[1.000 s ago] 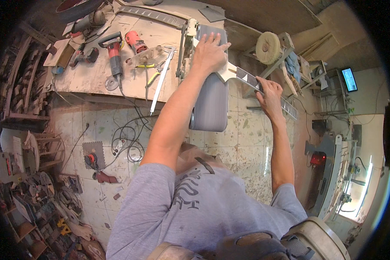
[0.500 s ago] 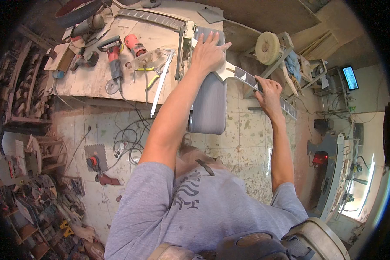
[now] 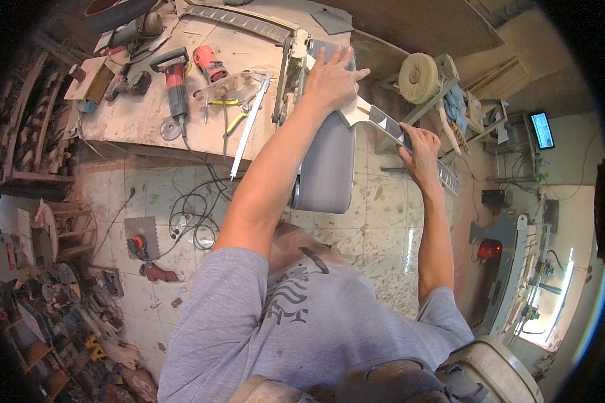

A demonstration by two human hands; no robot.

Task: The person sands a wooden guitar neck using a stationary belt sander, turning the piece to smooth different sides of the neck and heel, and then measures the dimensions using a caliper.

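Observation:
A guitar neck (image 3: 385,123) with a dark fretboard and pale triangular inlays slants down to the right from a wide sanding belt (image 3: 325,171). Its cream headstock end lies across the belt. My left hand (image 3: 331,82) presses down there with fingers spread, covering much of that end. Out past the belt's right edge, my right hand (image 3: 421,152) is wrapped around the neck partway along. The far end of the neck sticks out beyond that hand.
Left of the sander, a dusty workbench (image 3: 134,124) carries a red angle grinder (image 3: 175,87), yellow-handled pliers (image 3: 236,122), a long white caliper-like tool (image 3: 251,127) and another fretted neck (image 3: 238,25). A round buffing wheel (image 3: 418,78) stands at right. Cables (image 3: 191,218) lie on the floor.
The whole view has shifted slightly. Both hands keep the same hold on the guitar neck, with little visible movement against the belt.

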